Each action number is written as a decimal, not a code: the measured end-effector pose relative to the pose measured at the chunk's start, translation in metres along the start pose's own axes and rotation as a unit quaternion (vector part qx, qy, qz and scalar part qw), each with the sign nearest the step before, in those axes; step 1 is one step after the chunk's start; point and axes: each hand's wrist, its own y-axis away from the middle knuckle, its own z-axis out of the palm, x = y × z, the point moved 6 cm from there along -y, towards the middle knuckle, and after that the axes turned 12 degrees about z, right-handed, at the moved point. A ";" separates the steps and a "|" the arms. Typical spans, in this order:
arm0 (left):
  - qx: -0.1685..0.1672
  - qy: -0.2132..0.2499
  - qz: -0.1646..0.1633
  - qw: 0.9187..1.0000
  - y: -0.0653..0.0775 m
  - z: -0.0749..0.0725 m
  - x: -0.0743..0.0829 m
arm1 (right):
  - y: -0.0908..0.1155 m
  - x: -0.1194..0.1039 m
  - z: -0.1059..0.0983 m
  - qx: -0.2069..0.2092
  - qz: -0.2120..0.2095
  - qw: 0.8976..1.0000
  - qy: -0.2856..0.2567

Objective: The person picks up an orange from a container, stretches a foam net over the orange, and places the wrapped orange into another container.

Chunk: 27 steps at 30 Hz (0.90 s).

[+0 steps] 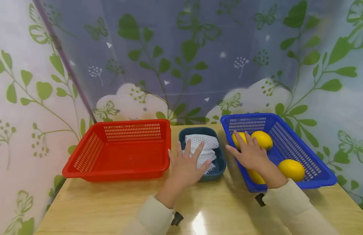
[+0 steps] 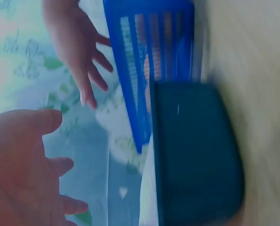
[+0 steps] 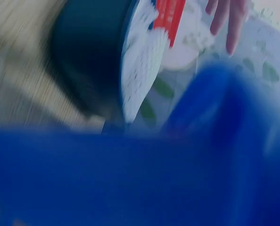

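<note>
My left hand (image 1: 185,166), fingers spread, hovers over the small dark teal bin (image 1: 181,130) in the middle of the table. White foam mesh sleeves (image 1: 202,143) lie inside that bin, partly hidden by the hand. To the right, my right hand (image 1: 250,155) reaches over the left side of the blue basket (image 1: 305,153) with its fingers extended. Beneath and around it are several yellow lemon-like fruits (image 1: 262,140), some partly covered by the hand and forearm. In the left wrist view both hands show straight fingers with nothing held.
A red basket (image 1: 131,156) with slotted walls stands on the left, nothing inside it. All three containers rest on a light wooden table (image 1: 116,202). Behind them hangs a curtain (image 1: 175,65) printed with leaves and butterflies.
</note>
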 end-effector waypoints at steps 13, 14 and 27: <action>-0.020 0.032 0.107 0.994 -0.018 0.043 0.063 | -0.014 0.054 -0.002 -0.099 -0.021 0.992 -0.074; -0.021 0.036 0.113 0.993 -0.018 0.046 0.065 | -0.014 0.058 0.000 -0.108 -0.021 0.991 -0.076; -0.042 0.040 0.161 0.985 -0.019 0.061 0.088 | -0.008 0.085 0.024 -0.229 0.058 0.968 -0.086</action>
